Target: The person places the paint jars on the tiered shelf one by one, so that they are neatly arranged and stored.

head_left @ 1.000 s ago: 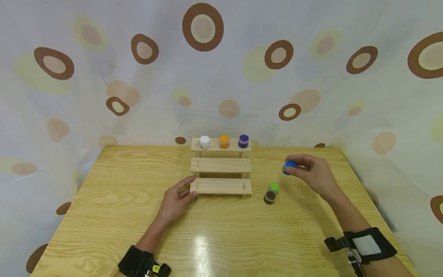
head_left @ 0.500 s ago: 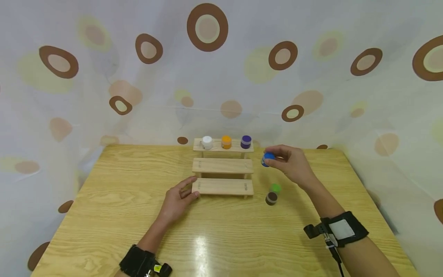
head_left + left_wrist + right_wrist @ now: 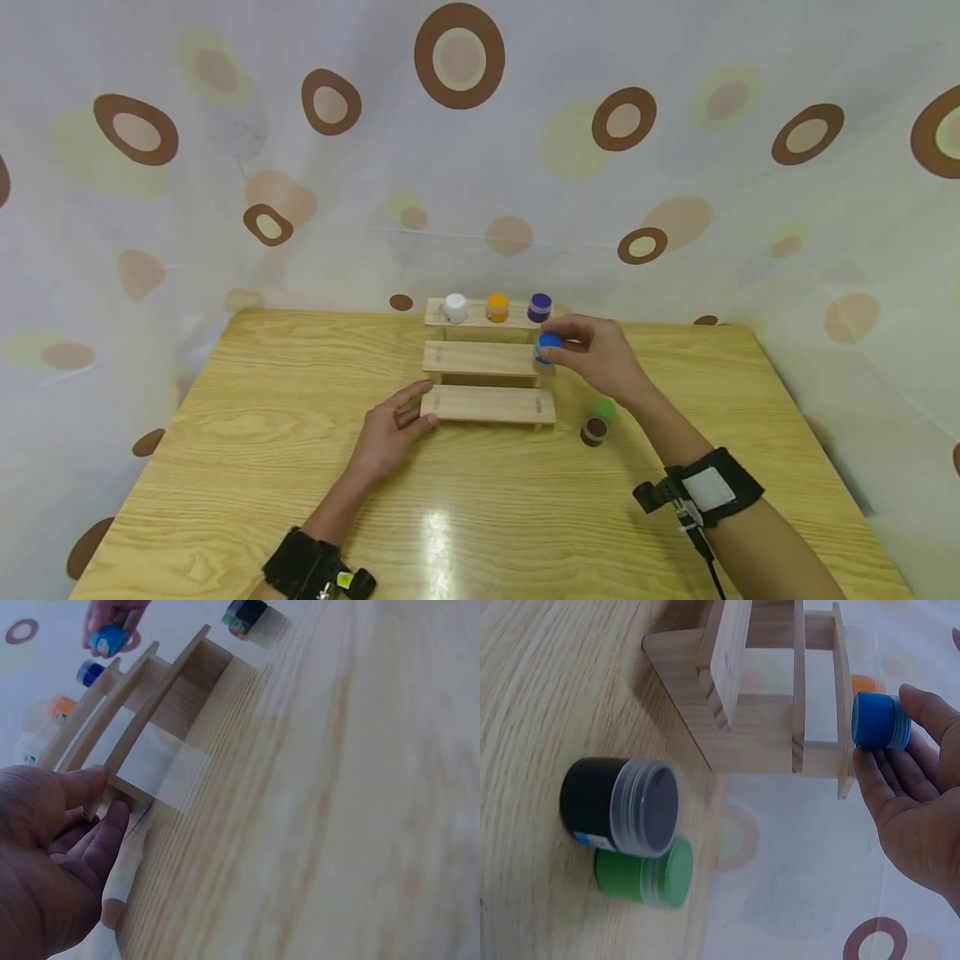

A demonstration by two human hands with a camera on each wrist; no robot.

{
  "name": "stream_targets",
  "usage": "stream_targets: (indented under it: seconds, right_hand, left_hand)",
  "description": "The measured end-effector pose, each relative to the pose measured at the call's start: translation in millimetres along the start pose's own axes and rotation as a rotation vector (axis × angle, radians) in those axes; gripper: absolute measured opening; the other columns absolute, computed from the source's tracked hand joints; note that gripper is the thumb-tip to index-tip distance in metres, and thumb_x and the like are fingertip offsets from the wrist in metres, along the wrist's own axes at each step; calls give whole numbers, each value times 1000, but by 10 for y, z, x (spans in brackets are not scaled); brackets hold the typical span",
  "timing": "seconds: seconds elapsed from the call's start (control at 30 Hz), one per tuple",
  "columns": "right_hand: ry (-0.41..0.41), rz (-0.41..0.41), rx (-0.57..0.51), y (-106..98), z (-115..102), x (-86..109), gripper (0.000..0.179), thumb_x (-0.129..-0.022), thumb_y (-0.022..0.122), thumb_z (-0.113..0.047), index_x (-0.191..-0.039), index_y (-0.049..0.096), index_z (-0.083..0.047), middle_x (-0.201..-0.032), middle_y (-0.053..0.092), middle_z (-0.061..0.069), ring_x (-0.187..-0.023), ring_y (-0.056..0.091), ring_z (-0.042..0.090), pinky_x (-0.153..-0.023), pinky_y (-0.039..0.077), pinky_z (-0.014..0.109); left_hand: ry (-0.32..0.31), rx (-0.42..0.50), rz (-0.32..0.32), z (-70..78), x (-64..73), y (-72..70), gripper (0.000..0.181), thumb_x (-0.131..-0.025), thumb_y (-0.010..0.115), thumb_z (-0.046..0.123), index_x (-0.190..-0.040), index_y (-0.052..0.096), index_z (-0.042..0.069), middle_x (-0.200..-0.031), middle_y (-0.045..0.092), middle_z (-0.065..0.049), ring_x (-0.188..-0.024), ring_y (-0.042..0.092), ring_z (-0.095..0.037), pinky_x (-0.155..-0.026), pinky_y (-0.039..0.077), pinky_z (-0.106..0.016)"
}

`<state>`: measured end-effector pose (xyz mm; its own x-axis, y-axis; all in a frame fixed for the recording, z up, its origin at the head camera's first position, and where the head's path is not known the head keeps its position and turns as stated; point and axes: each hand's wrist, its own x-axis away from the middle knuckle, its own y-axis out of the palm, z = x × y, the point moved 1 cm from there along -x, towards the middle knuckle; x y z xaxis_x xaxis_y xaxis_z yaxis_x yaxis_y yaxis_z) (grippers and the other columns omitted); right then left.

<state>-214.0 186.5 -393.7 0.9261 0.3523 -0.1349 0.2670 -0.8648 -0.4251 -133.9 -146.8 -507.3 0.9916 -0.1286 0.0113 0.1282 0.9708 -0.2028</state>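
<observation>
A three-step wooden display shelf (image 3: 487, 404) stands on the table. On its top step sit a white jar (image 3: 455, 308), an orange jar (image 3: 497, 307) and a purple jar (image 3: 539, 307). My left hand (image 3: 386, 433) grips the left end of the lowest step, thumb on one side and fingers on the other in the left wrist view. Between thumb and fingertips, my right hand (image 3: 603, 358) pinches a small blue paint jar (image 3: 881, 720). In the head view this jar overlaps the right end of the middle step.
Right of the shelf, a black jar (image 3: 619, 802) and a green-lidded jar (image 3: 646, 874) stand close together on the table (image 3: 480, 517). A patterned curtain (image 3: 360, 192) hangs behind the table's back edge and along its sides.
My right hand has carried the blue jar leftward, from right of the shelf to the middle step's right end. The left hand keeps its grip on the shelf.
</observation>
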Motion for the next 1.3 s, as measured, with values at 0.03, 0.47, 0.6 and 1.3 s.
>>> stream_targets:
  seconds: [0.03, 0.47, 0.6, 1.3]
  right_hand:
    - [-5, -7, -3, 23, -17, -16, 35, -97, 80, -12, -129, 72, -1, -128, 71, 16, -120, 69, 37, -94, 60, 26]
    - [-44, -60, -90, 346, -190, -168, 33, -96, 79, -5, -128, 72, 2, -125, 71, 18, -118, 70, 38, -93, 61, 30]
    - [-47, -81, -84, 446, -205, -225, 34, -96, 80, -7, -128, 72, 3, -125, 71, 17, -117, 71, 35, -92, 62, 30]
    - [-105, -120, -5, 904, -417, -453, 34, -96, 81, -11, -128, 74, 0, -120, 73, 9, -113, 74, 26, -93, 62, 31]
  left_hand:
    - [-1, 0, 1, 5, -1, 1, 58, -101, 74, 12, -155, 56, 18, -167, 40, -12, -140, 54, -41, -104, 56, -46]
    - [3, 6, 4, 3, 7, 10, 57, -101, 74, 12, -155, 57, 18, -166, 42, -12, -140, 55, -38, -102, 58, -42]
    - [-1, 10, 8, -14, 14, 8, 57, -100, 75, 13, -154, 57, 19, -165, 42, -13, -140, 55, -38, -102, 58, -42]
    - [6, 14, -3, -2, -13, -3, 56, -102, 74, 13, -154, 57, 19, -164, 45, -10, -141, 53, -36, -102, 58, -40]
